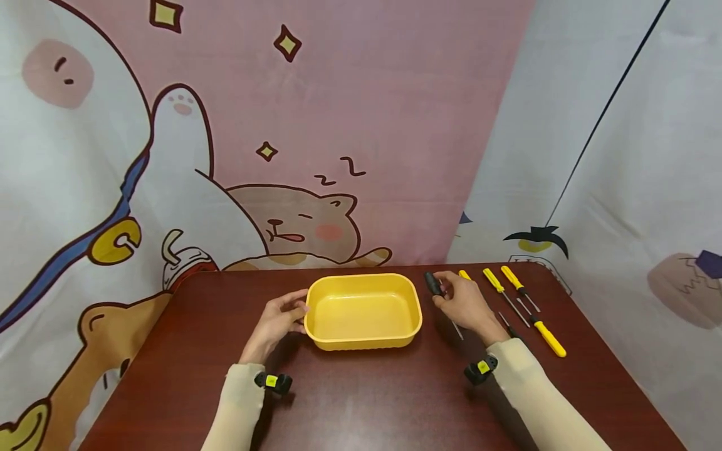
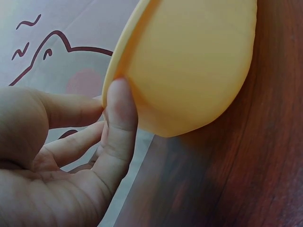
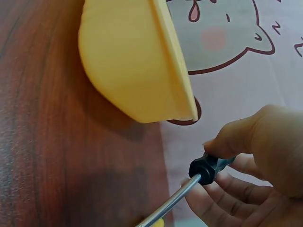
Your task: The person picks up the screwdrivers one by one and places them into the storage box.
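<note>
A yellow plastic bin [image 1: 363,344] with rounded corners stands on the table. My left hand [image 1: 277,321] pinches its left rim, the thumb on the inner side of the wall and fingers outside, as the left wrist view shows. To the right of the bin, my right hand [image 1: 465,303] holds a screwdriver [image 3: 205,169] by its black handle between thumb and fingers. Its metal shaft points down and toward the near side, and part of the handle is hidden by the fingers.
Several screwdrivers lie on the table's right side, among them one with a yellow handle [image 1: 493,280] and a yellow-and-black one [image 1: 549,339]. Another lies partly hidden beneath the right wrist. A cartoon-printed curtain [image 1: 395,125] hangs behind the dark red table [image 1: 350,401].
</note>
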### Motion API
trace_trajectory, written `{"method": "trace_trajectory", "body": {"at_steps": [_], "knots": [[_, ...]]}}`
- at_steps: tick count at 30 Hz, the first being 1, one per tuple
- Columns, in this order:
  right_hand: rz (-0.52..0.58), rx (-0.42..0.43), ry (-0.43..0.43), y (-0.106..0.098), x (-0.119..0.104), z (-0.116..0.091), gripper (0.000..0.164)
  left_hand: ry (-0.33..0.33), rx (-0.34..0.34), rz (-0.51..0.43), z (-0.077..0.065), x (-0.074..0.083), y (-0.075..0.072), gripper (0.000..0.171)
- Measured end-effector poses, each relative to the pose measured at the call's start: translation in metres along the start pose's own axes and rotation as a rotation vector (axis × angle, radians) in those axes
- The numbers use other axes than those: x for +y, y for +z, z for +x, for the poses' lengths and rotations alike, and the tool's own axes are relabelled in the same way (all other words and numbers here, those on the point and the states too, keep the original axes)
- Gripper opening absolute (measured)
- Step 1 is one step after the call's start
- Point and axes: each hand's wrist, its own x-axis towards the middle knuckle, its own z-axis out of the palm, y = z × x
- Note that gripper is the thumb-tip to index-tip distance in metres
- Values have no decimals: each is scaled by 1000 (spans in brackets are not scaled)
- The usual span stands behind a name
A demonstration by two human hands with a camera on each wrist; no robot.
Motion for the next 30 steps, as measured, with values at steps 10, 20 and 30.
{"method": "trace_trajectory", "body": {"at_steps": [10, 20, 30], "knots": [[7, -13, -63, -1, -17, 1, 51, -10, 4, -17, -2, -5, 0, 46], [-24, -22, -148, -8, -38, 3, 52, -2, -16, -23, 4, 1, -3, 46], [-56, -79, -258, -14, -57, 7, 49, -1, -20, -29, 2, 0, -2, 47]]}}
